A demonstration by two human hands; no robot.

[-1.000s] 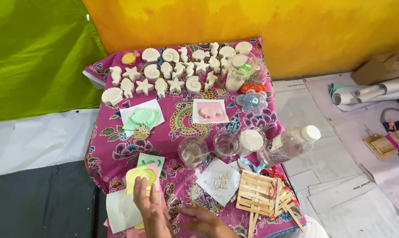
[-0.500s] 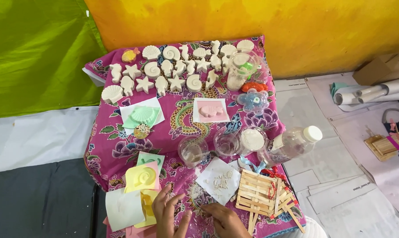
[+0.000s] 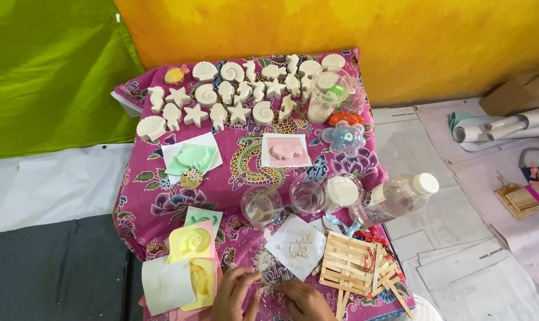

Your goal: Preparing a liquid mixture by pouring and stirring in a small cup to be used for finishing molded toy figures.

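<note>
My left hand (image 3: 237,294) and my right hand (image 3: 304,300) meet at the near edge of a small table draped in a pink patterned cloth (image 3: 222,184). Their fingertips pinch a small round patterned piece (image 3: 273,274) between them. Left of my left hand lie a yellow mould with a snail shape (image 3: 189,242), a second yellow mould (image 3: 199,279) and a white paper sheet (image 3: 165,284). A white paper with plaster crumbs (image 3: 296,246) lies just beyond my right hand.
Several white plaster shells and stars (image 3: 240,89) fill the far edge. Mid-table are a green shell mould (image 3: 191,157), a pink mould (image 3: 286,150), clear cups (image 3: 261,206), a lying plastic bottle (image 3: 394,198) and a craft-stick frame (image 3: 353,264). Paper sheets (image 3: 460,249) cover the floor at right.
My left hand has moved right from the yellow moulds to meet my right hand, and both now grip the small round piece at the table's near edge.
</note>
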